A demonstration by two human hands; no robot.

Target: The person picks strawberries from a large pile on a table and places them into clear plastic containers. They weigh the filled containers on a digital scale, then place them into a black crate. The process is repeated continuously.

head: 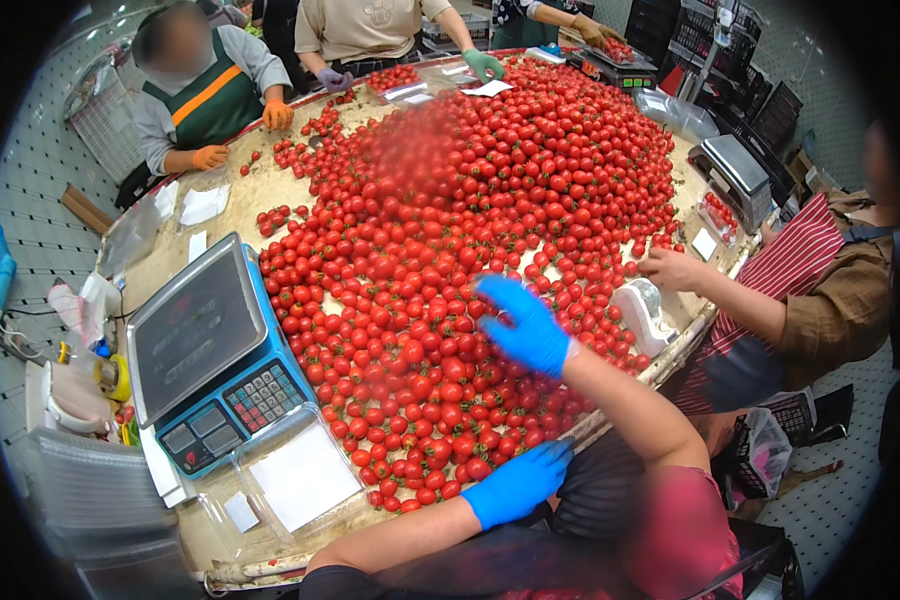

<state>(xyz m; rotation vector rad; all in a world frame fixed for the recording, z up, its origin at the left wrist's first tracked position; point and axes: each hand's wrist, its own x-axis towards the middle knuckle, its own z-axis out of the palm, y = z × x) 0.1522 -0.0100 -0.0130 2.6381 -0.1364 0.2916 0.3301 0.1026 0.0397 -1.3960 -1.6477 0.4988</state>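
My right hand (525,326), in a blue glove, is over a large heap of red cherry tomatoes (450,367), thumb and fingers apart, with nothing visible between them. My left hand (521,484), also blue-gloved, lies back up at the near edge of the heap, by the table's rim; its palm side is hidden. Left of the heap stands a blue weighing scale (232,420) with a dark, bare-looking plate (197,330). Below its keypad lies an open clear plastic box (307,480) with a white sheet in it. Stray tomatoes lie along the heap's edge.
At the right, a co-worker's bare hand (671,270) is near a white device (641,315) and another scale (731,176). Gloved co-workers stand across the table, near a further scale (619,67). Stacked clear trays (109,487) are at the lower left.
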